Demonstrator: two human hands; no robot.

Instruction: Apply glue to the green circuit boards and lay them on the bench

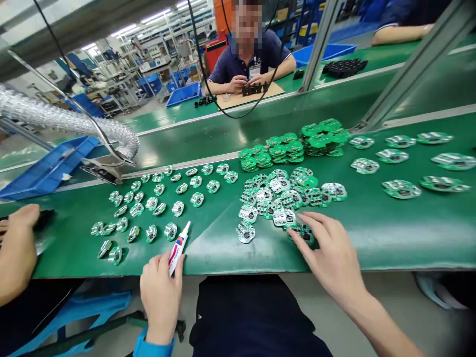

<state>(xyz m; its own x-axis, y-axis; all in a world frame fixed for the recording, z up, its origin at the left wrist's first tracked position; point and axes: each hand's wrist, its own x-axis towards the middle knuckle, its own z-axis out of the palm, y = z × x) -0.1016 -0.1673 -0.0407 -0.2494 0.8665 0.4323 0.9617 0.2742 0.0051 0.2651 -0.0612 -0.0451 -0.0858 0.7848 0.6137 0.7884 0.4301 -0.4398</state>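
Note:
My left hand [160, 287] is closed around a small white glue tube [179, 248], its nozzle tilted up and to the right. Over the front of a loose pile of small round circuit boards [265, 196], my right hand [329, 250] reaches with fingers apart. Its fingertips are around a dark-faced circuit board [303, 232]; I see no firm grip on it. Left of the tube, many separate circuit boards [151, 203] lie spread in loose rows. Behind the pile stand stacks of green boards [323, 136].
More boards [401, 188] lie at the right. A silver exhaust duct [74, 119] hangs at the left near a tilted blue bin [48, 163]. A co-worker's hand [18, 248] rests at the left edge. Another person [249, 64] handles black parts opposite. Metal posts [412, 64] rise behind.

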